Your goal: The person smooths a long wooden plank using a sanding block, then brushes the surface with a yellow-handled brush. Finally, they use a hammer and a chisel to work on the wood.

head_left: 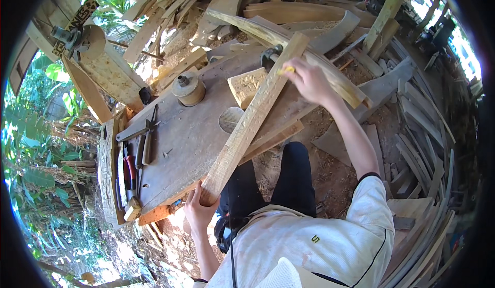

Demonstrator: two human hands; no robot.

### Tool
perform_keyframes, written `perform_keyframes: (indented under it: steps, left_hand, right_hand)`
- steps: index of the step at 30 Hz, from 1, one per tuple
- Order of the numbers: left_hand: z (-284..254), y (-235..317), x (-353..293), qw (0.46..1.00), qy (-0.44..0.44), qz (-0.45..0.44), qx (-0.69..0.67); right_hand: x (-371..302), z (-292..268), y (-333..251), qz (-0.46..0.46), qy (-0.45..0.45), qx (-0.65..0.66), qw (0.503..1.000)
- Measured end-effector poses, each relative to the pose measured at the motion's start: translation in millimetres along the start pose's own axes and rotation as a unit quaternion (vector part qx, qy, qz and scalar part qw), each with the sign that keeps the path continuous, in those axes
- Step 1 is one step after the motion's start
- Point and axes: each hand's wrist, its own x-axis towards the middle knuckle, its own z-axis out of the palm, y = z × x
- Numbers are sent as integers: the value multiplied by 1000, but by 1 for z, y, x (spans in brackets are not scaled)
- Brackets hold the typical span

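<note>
A long, rough-sawn wooden board (258, 117) lies slantwise over the workbench (175, 148), its near end sticking out past the front edge. My left hand (198, 211) grips that near end, thumb on one side and fingers partly hidden. Close to the far end, my right hand (312, 83) is closed on a small yellow thing (287, 70), too small to tell what it is. Its fingertips are at the board's edge. Beside the board's far part sit a block of wood (246, 86) and a dark metal clamp (270, 56).
Pliers with red handles (130, 172), a hammer (135, 132) and other tools lie at the bench's left end. A round wooden piece with a metal top (188, 89) stands toward the back. A long beam (330, 76) lies beyond my right hand. Offcuts (423, 117) pile up at the right.
</note>
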Motion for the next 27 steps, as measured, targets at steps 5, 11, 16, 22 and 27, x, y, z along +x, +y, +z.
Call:
perform_keyframes:
  steps: [5,11,16,22,27]
  left_hand:
    - [-1,6,3,999,-19,-20,-18]
    - [0,3,-1,1000,-6,-9,-10]
    - [1,2,0,1000,-10,-5,-14]
    - [1,1,1,1000,-17,-17,-4]
    - [2,1,1,1000,-4,-5,1]
  right_hand:
    - [-19,-4,-14,-70,146,-68,984]
    - [-50,18,-31,-69,27,72,995]
    - [-63,29,-30,9,101,14,995]
    - [-66,43,-61,-73,52,143,986]
    - [-83,70,-73,-104,-13,13,994]
